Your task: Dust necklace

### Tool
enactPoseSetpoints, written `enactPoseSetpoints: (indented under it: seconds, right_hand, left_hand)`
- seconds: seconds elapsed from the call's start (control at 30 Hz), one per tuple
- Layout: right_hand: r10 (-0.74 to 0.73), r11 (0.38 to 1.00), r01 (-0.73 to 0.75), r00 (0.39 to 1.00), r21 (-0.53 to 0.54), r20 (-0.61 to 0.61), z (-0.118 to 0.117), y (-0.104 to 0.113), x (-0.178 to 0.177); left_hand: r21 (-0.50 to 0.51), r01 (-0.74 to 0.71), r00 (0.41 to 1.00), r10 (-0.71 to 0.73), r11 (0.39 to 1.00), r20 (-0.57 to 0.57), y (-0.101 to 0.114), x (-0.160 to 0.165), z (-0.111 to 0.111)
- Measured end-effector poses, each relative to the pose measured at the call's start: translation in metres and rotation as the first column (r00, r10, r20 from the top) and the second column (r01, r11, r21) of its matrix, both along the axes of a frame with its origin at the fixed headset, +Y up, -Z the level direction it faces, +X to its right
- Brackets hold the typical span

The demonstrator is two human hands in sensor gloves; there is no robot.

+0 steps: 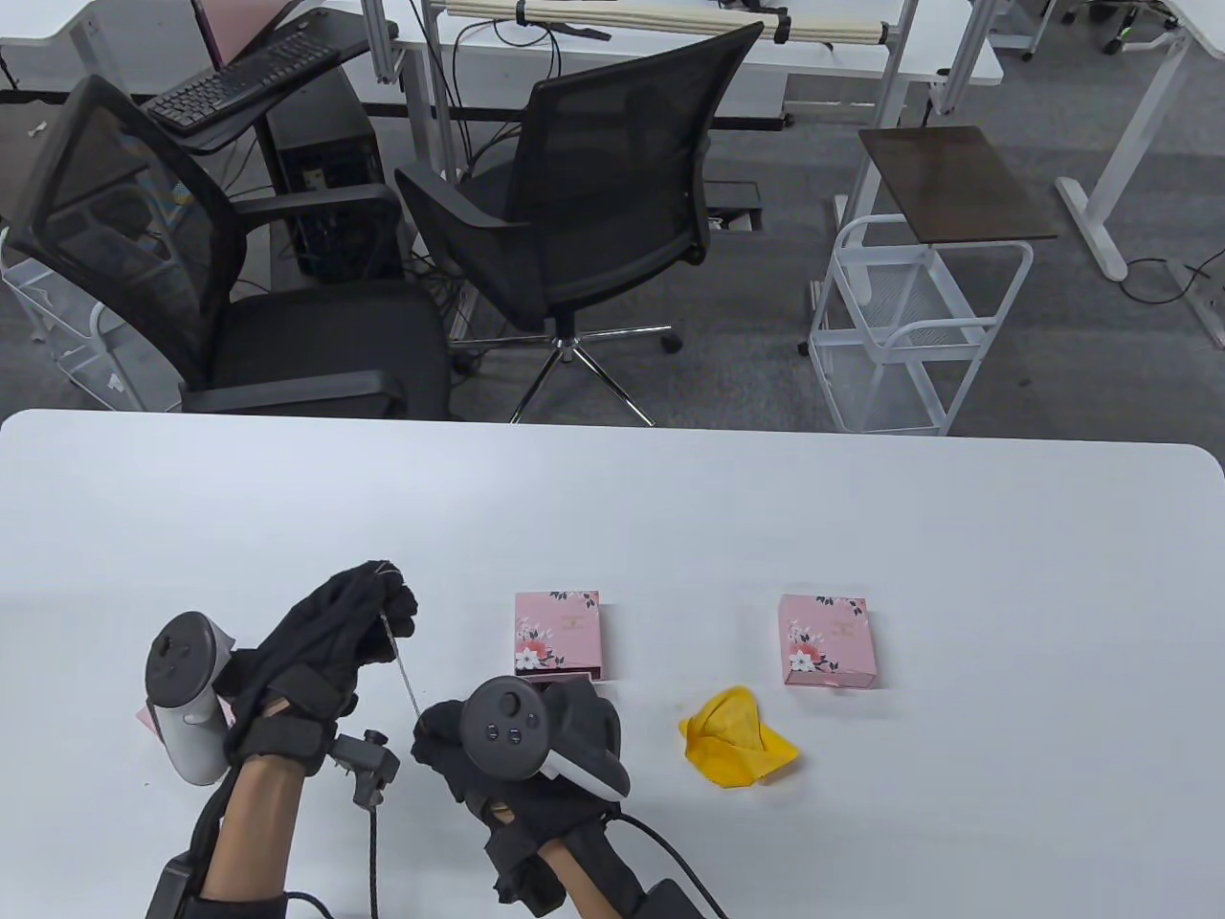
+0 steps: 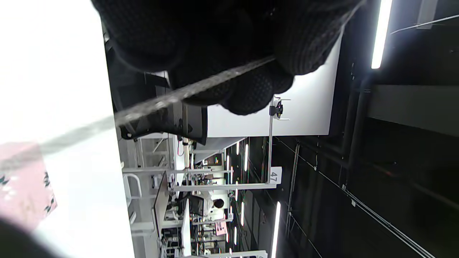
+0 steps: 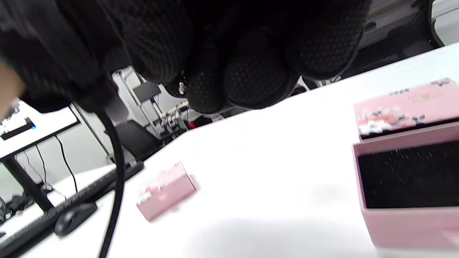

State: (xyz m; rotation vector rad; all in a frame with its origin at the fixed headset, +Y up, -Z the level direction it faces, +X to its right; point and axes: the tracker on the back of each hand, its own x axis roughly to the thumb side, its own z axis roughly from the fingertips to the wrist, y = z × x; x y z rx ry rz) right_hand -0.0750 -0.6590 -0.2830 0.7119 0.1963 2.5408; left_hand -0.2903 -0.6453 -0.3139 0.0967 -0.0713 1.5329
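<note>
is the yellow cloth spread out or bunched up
Bunched up. The yellow cloth lies crumpled in a loose heap on the white table, right of both hands, with neither hand touching it.

bright, even overhead light leaves soft shadows on the white table (image 1: 861, 536), which glares in the left wrist view; both wrist views blur close up, ceiling light strips (image 2: 380, 32) flaring.

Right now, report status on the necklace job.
Left hand and right hand pinch the necklace taut between them. Yellow cloth untouched on the table. Nothing in the way.
</note>
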Motion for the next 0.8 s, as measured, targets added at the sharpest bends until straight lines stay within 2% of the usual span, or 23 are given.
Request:
enactPoseSetpoints:
  seconds: [0.2, 0.3, 0.37, 0.53, 0.7, 0.8]
  right_hand:
    - [0.064, 0.996, -0.064, 0.998, -0.06, -0.005, -0.005, -0.017, -0.004]
    - [0.077, 0.995, -0.076, 0.997, -0.061, 0.007, -0.006, -0.02, -0.004]
    - [0.086, 0.994, -0.085, 0.996, -0.066, 0.006, -0.007, -0.022, -0.004]
    - [0.093, 0.993, -0.093, 0.996, -0.076, -0.005, -0.006, -0.024, -0.006]
    - [0.103, 0.992, -0.104, 0.995, -0.071, -0.013, -0.005, -0.023, -0.007]
    - [0.102, 0.992, -0.103, 0.995, -0.074, -0.014, -0.004, -0.023, -0.008]
  left_hand:
    - [0.043, -0.009, 0.998, 0.011, 0.999, -0.059, 0.003, -0.007, 0.003]
    - [0.073, 0.082, 0.993, -0.075, 0.994, -0.094, 0.007, -0.008, 0.004]
    - [0.093, 0.11, 0.992, -0.103, 0.99, -0.08, 0.009, -0.007, 0.004]
    - [0.129, 0.068, 0.998, -0.066, 0.989, -0.017, 0.009, -0.001, 0.002]
    - [0.114, 0.076, 0.99, -0.06, 0.991, -0.131, 0.009, -0.003, 0.007]
    - [0.105, 0.079, 0.986, -0.062, 0.991, -0.158, 0.01, -0.009, 0.008]
